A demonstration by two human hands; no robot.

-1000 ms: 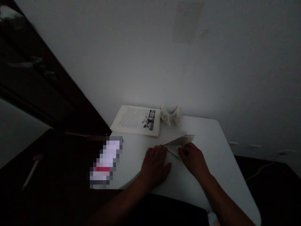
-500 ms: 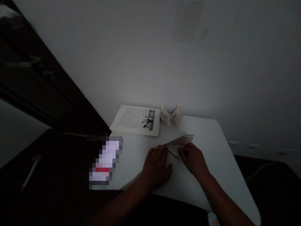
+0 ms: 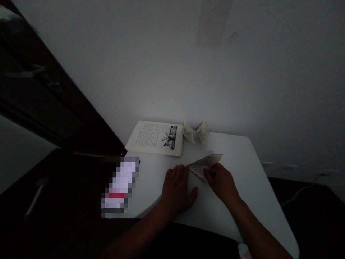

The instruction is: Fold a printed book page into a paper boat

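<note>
A folded sheet of printed paper (image 3: 198, 167) lies on the white table (image 3: 151, 176) between my hands, one layer raised toward the back right. My right hand (image 3: 221, 180) pinches its right side between thumb and fingers. My left hand (image 3: 176, 189) rests flat on the tabletop, thumb spread, its fingertips at the paper's left corner. Behind the sheet stands a folded paper figure (image 3: 196, 132) with two winged halves. To its left an open book (image 3: 157, 138) shows printed text and a dark picture.
A pixelated phone-like object (image 3: 121, 185) lies at the table's left edge. The wall (image 3: 172, 72) rises directly behind the table. A dark door (image 3: 54, 82) with a handle is at the left. A pale cable (image 3: 296, 196) runs on the right, beyond the table.
My left hand has slid slightly left, uncovering more of the paper's left corner. My right hand keeps its pinch almost in place.
</note>
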